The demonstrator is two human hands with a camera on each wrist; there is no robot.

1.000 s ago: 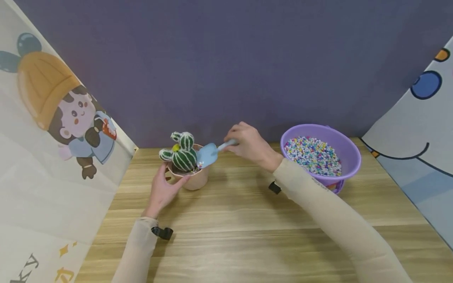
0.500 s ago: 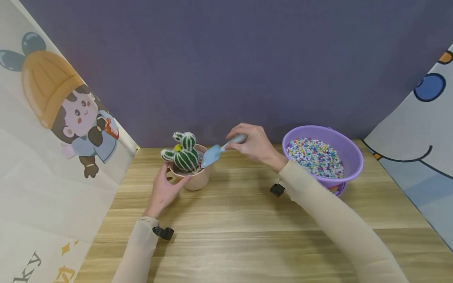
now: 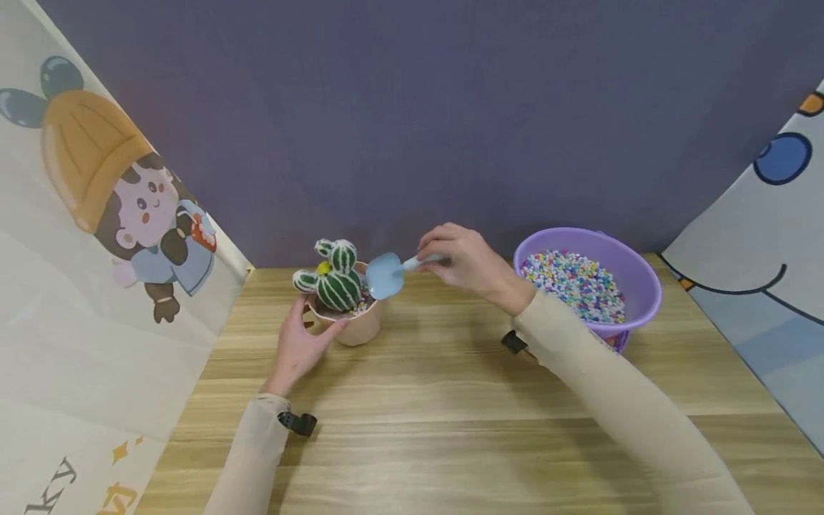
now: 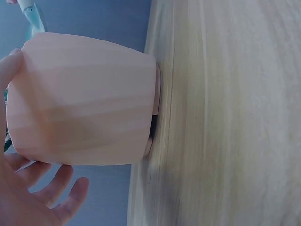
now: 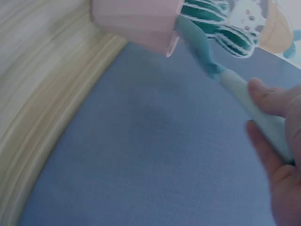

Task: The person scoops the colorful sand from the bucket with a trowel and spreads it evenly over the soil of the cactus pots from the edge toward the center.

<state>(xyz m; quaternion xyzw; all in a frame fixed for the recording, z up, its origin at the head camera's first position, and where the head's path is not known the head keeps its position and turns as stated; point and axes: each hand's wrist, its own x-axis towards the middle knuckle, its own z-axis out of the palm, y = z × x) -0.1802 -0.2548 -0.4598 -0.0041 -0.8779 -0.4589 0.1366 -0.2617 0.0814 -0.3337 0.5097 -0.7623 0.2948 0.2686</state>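
Note:
A pink flower pot [image 3: 362, 329] stands on the table, and a green-and-white knitted cactus [image 3: 339, 290] rises from it, with some coloured beads [image 3: 362, 306] around its base. My left hand [image 3: 300, 352] holds the pot from the near left side, thumb and fingers spread around it near the rim. In my right hand [image 3: 466, 265] is a light-blue toy shovel [image 3: 385, 276], pinched by the handle. Its blade overlaps the pot's right rim in the head view. From the right wrist view, the blade tip is right at the rim beside the cactus.
To the right, a purple bucket [image 3: 634, 286] holds many small multicoloured beads [image 3: 573, 286]. A dark wall panel [image 3: 412, 129] borders the wooden table [image 3: 412, 429] at the back. Printed panels stand at both sides.
The shovel has turned in my right hand and moved slightly right. White and red beads that showed at its blade tip are gone from there. My left hand stays on the pot.

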